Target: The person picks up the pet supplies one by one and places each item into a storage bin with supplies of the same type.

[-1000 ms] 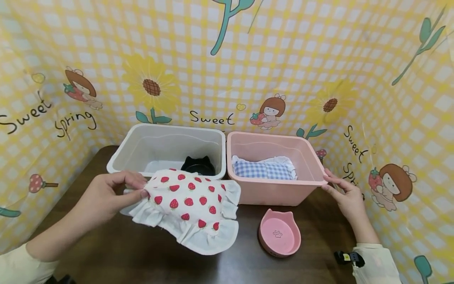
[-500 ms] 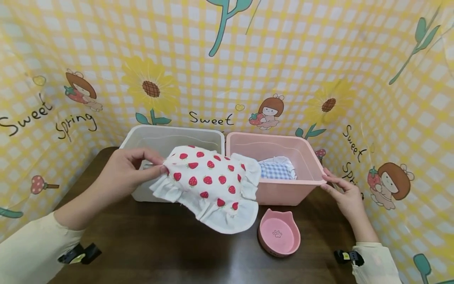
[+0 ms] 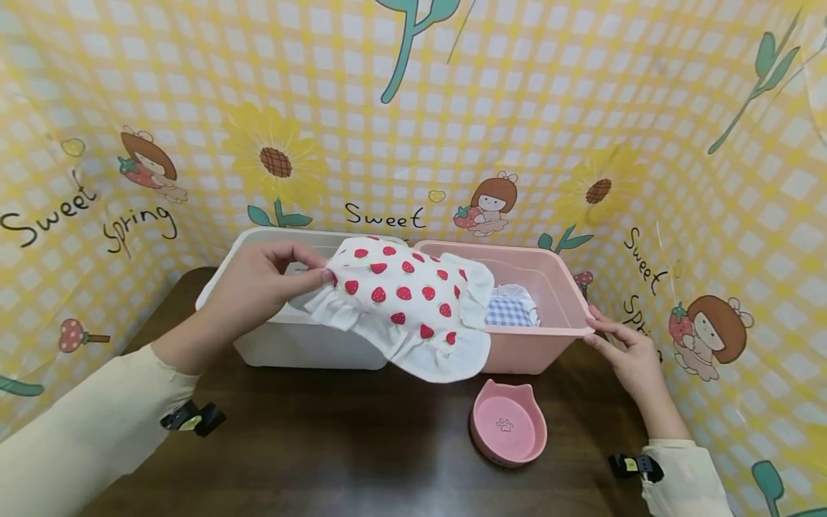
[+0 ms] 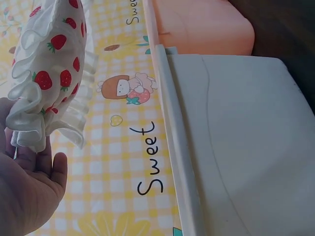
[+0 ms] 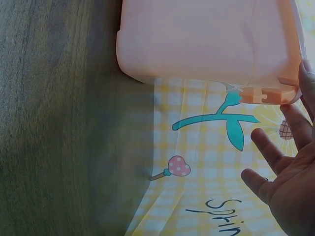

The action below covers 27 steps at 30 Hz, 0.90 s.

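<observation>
My left hand (image 3: 258,283) pinches the left corner of a small white pillow (image 3: 400,294) with strawberry print and ruffled edges. The pillow hangs over the inner rims of the grey-white bin (image 3: 310,348) and the pink bin (image 3: 517,352). In the left wrist view the ruffle (image 4: 29,125) covers part of the gripping fingertips. Thumb and fingers of my right hand (image 3: 629,355) hold the pink bin's front right rim corner; the right wrist view shows the other fingers (image 5: 268,150) spread away from it. Inside the pink bin lies a blue-checked pillow (image 3: 510,309), partly hidden by the strawberry one.
A pink cat-eared bowl (image 3: 507,424) with a paw print stands on the dark wooden table (image 3: 310,445), in front of the pink bin. Both bins stand side by side near the yellow checked cloth (image 3: 388,143) that walls in the back and sides.
My left hand has carried the strawberry pillow right and farther back, from before the grey-white bin to over both bins. The black bowl in that bin is now covered. My right hand keeps its place.
</observation>
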### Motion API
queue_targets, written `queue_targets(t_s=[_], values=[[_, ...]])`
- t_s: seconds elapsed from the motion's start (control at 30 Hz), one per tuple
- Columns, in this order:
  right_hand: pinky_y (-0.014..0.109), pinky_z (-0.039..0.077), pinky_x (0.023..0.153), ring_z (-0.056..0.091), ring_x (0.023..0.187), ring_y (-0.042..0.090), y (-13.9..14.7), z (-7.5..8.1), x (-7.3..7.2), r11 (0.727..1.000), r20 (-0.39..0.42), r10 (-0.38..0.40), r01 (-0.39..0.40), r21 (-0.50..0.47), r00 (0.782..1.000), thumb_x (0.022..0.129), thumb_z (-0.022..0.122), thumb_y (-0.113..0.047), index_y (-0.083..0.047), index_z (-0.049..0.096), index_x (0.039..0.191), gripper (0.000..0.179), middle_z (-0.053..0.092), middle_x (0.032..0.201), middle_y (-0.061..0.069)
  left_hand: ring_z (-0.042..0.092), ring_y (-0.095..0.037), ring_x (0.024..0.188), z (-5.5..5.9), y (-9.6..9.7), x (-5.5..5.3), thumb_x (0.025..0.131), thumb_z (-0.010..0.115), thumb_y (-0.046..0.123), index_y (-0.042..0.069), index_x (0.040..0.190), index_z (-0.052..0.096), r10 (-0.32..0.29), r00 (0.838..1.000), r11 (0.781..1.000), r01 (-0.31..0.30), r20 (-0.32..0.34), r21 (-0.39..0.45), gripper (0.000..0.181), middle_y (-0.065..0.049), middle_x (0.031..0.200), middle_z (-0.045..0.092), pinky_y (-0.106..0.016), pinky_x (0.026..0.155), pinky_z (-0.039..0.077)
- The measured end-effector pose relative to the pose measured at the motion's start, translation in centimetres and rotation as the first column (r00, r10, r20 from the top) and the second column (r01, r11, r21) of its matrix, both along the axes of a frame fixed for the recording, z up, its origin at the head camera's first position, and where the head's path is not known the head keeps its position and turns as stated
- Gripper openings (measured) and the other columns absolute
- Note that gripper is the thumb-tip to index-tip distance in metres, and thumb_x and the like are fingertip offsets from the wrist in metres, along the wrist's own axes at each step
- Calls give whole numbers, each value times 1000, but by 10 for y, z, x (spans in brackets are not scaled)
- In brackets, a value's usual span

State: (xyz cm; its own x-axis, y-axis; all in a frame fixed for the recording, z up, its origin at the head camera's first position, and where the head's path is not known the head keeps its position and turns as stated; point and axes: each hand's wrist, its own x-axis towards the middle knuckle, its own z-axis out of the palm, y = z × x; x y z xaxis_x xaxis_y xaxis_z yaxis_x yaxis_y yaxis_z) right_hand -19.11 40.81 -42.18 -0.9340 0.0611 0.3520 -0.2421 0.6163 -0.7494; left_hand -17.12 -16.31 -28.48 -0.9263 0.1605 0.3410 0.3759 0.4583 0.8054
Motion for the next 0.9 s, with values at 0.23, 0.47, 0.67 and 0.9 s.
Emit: queue_targets(t_s=[0.23,0.47,0.67,0.9], values=[[4,34,100,48,123,-18,2,0,3,1000,31,-20,20,9,999,93,77,-28,-9,71,130,41,61,141,-11,45,-16,69,8,15,-18,83,84,47,24,89,80,74,996,996,-71,42,-52,25,10,95,75,-33,49,29],[6,33,101,47,123,-18,4,0,3,999,36,-34,34,15,999,92,78,-30,-11,71,129,42,61,141,-10,62,-9,108,12,37,-44,87,84,33,14,92,80,-9,999,997,6,41,76,20,4,103,76,-27,78,50],[4,34,100,48,124,-17,6,-2,1,1000,29,-13,13,1,1000,93,77,-25,-7,71,129,41,61,142,-8,62,-14,102,14,58,-62,86,84,24,11,91,79,-40,998,987,31,53,159,15,-2,101,75,-25,70,52],[3,34,98,48,123,-18,2,-1,-1,1000,33,-4,4,-2,999,94,77,-24,-6,71,129,40,60,142,-7,66,-17,90,10,80,-77,88,82,21,10,90,78,-62,997,976,49,54,211,12,-1,93,78,-25,65,50]])
